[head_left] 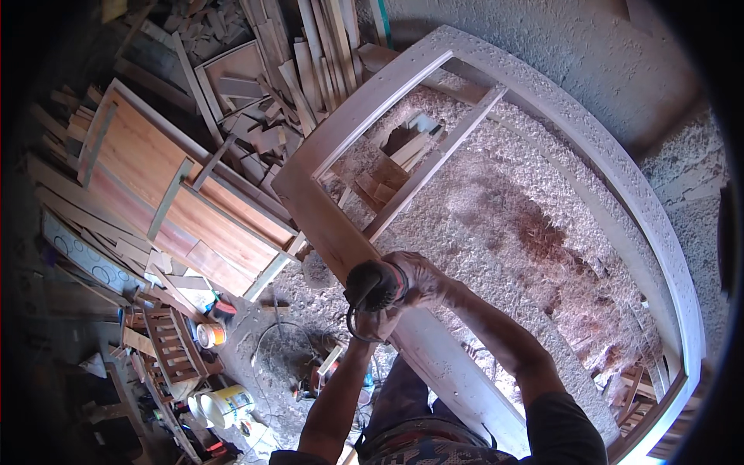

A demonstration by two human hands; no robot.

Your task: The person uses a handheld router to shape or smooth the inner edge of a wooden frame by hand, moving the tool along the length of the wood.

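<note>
A large wooden frame with a curved carved outer rail stands over a floor thick with wood shavings. On its near straight rail rests a dark round power sander. My right hand grips the tool's top from the right. My left hand holds its rear end, where a black cable loops out. Both forearms come up from the lower edge. A slim crossbar spans the frame's inside.
A reddish panelled door lies flat to the left, with stacked planks and offcuts behind it. Paint tins and a white bucket stand on the floor at lower left beside a small wooden rack. Shavings cover the ground inside the frame.
</note>
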